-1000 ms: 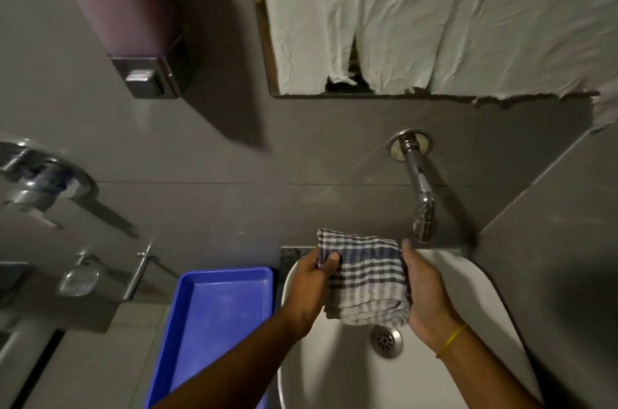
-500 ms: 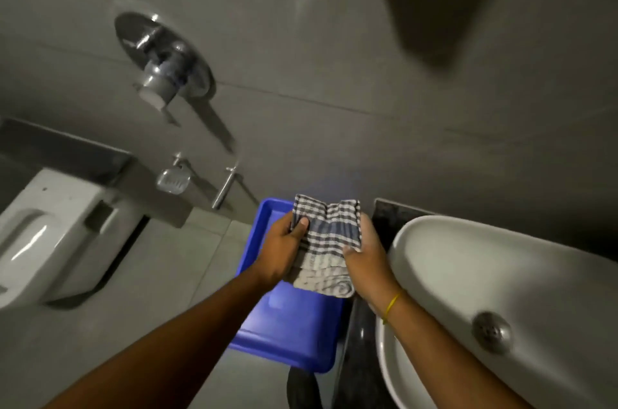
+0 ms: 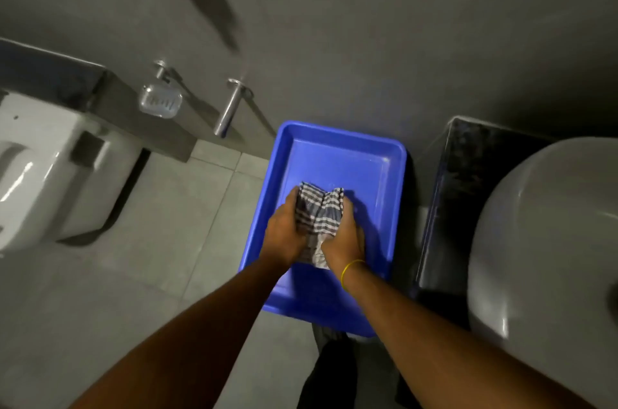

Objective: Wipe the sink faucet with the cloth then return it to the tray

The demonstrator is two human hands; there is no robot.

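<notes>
Grey-tiled bathroom, one blue tray (image 3: 337,147) (beside one white sink (image 3: 548,234)), two hands' fingers (image 3: 290,201) gripping one checked cloth (image 3: 319,218).

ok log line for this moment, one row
phase: returning cloth | cloth: over blue tray | left hand: grip on cloth | right hand: grip on cloth | release: not yet

Dim, grainy wide-angle view — edges bend, long wall shadows, soft glare on porcelain.

head view, steeply down, near tray (image 3: 394,208)
</notes>
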